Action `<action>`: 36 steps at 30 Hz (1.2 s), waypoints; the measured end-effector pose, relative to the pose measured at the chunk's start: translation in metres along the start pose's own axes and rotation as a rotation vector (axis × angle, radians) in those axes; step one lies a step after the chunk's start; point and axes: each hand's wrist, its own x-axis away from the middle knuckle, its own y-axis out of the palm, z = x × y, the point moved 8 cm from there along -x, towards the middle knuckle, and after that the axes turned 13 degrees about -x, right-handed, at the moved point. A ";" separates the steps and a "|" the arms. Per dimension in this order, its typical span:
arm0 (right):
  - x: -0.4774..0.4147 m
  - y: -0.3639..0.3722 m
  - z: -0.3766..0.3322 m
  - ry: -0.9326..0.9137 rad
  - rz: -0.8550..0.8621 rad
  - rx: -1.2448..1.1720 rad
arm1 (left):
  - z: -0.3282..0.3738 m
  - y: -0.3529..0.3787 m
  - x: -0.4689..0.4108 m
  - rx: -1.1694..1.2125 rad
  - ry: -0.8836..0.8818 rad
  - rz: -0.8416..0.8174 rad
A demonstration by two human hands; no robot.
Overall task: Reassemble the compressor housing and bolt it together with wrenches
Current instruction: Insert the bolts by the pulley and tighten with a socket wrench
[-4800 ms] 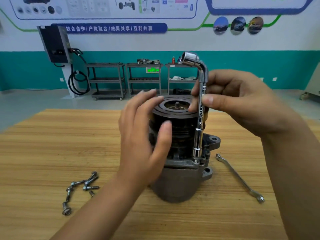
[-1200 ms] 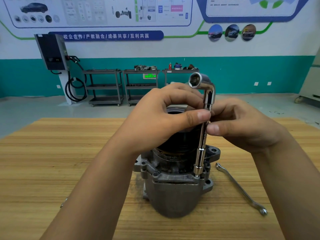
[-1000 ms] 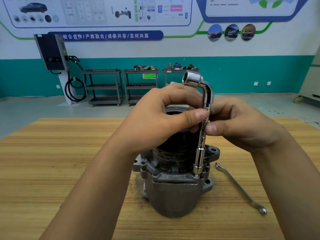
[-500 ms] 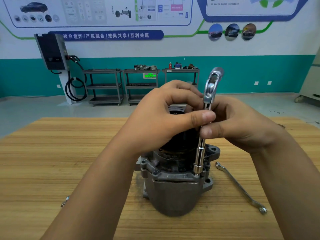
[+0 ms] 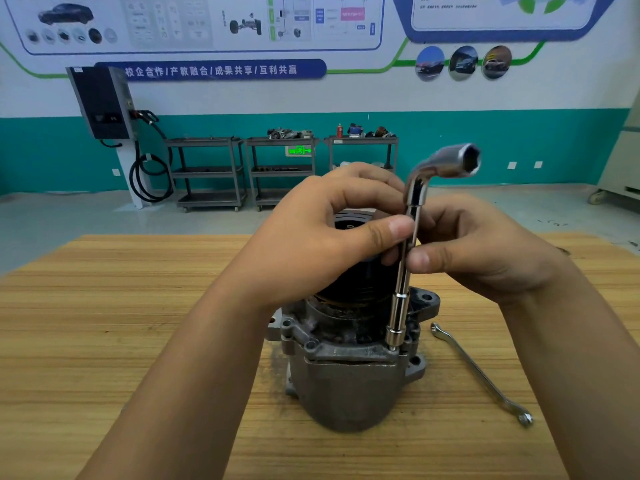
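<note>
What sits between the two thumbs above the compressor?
The upright shaft of the bent socket wrench, pinched by left hand and right hand, seen in the head view.

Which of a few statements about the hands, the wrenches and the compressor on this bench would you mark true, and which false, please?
1. The L-shaped socket wrench stands upright, its lower socket on a bolt at the flange of the compressor housing. True.
2. Only the right hand holds that wrench. False: the left hand pinches its shaft too.
3. The flat spanner lies untouched on the table, to the right of the housing. True.
4. The housing lies on its side. False: it stands upright.
5. The wrench's bent top end points left. False: it points right.
</note>
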 end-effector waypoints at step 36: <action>-0.002 0.003 0.000 0.000 0.018 -0.017 | 0.004 -0.001 0.000 -0.030 -0.018 0.072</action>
